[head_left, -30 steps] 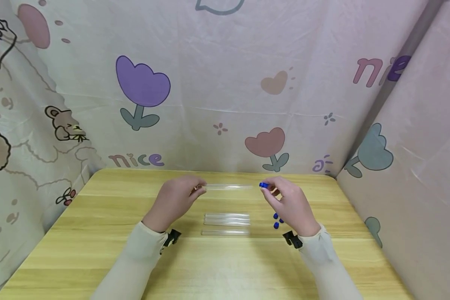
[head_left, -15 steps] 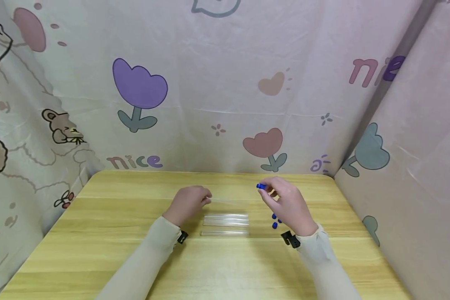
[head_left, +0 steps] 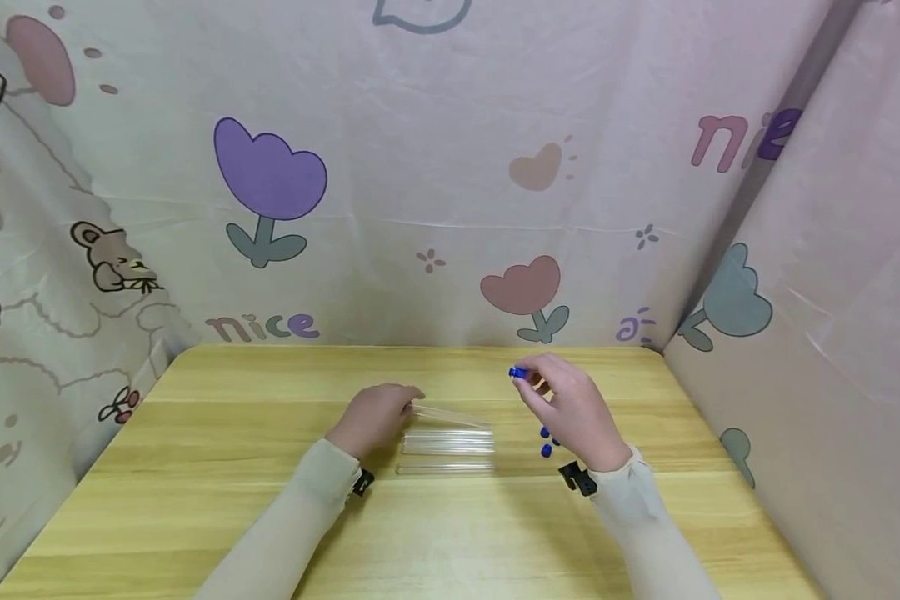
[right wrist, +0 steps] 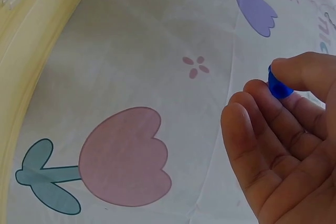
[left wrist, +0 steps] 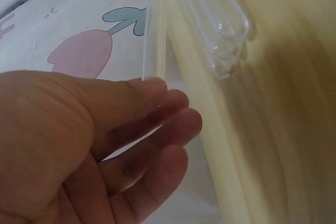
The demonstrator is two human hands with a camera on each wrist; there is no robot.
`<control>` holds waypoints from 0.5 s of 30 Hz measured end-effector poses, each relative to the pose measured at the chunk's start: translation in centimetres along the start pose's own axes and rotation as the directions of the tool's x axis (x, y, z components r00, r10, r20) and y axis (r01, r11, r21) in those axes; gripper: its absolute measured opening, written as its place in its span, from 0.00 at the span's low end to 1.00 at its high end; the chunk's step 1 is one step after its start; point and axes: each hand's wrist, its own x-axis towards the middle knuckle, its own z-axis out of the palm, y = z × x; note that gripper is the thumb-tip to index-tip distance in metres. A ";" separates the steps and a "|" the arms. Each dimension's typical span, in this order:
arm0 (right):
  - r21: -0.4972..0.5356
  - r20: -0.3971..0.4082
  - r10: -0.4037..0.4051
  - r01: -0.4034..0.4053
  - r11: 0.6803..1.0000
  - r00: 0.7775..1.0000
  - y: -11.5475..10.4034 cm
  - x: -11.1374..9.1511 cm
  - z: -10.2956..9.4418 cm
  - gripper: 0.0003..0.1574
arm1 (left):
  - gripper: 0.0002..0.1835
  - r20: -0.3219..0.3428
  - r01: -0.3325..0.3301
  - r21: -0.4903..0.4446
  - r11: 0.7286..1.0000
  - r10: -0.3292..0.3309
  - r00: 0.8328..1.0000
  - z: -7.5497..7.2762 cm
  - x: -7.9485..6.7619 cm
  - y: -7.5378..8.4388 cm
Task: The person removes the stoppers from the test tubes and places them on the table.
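Observation:
My left hand (head_left: 373, 422) pinches one end of a clear test tube (head_left: 453, 415) between thumb and fingertips. The tube slants slightly down to the right, just behind a row of test tubes (head_left: 448, 442) lying side by side. One more test tube (head_left: 445, 468) lies apart in front of that row. In the left wrist view, rounded closed ends of the lying tubes (left wrist: 228, 32) show beside the pinched tube (left wrist: 155, 35). My right hand (head_left: 572, 412) holds a small blue stopper (head_left: 518, 372) above the table, between thumb and fingers; its blue side (right wrist: 279, 85) peeks out in the right wrist view.
Several loose blue stoppers (head_left: 546, 451) lie under and left of the right wrist, partly hidden by the hand. A patterned curtain (head_left: 390, 167) rises behind the wooden table (head_left: 255, 483) and along both sides.
My left hand has come nearer and slightly right, bringing its test tube from beside the stopper down to the lying row. The right hand keeps holding the blue stopper, almost still.

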 end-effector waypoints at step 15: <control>-0.016 0.013 -0.010 0.010 1.000 1.000 0.2 0.0 0.1 0.09 | 0.04 0.049 -0.005 0.026 1.000 0.003 0.999 1.3 0.1 -0.5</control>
